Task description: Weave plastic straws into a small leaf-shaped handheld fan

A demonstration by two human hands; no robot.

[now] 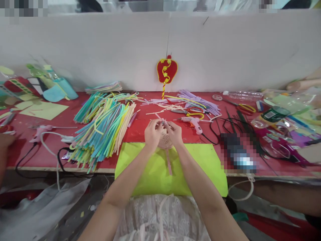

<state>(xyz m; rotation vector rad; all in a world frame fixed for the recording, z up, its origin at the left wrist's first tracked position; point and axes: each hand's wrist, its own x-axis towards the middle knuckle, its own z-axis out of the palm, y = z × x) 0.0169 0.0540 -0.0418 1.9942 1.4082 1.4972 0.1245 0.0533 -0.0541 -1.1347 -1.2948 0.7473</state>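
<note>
My left hand (152, 133) and my right hand (175, 133) meet fingertip to fingertip above the red tabletop. Both are closed in a pinch on a short pink pipe cleaner (157, 116), whose free end sticks up to the left. A tiny part between the fingertips is too small to make out. Below and partly behind my hands lies a cream, ribbed fan-shaped piece (165, 141), with a pink stem (169, 163) pointing toward me over a lime-green sheet (140, 170). My fingers hide the upper part of the fan shape.
Bundles of coloured pipe cleaners (100, 127) lie left; purple ones (198, 102) lie behind. A pink glue gun (192, 124) and yellow-handled scissors (195, 115) are close right. A red fan ornament (167, 71) stands against the white partition. A second glue gun (40, 133) lies left, near another person's hand.
</note>
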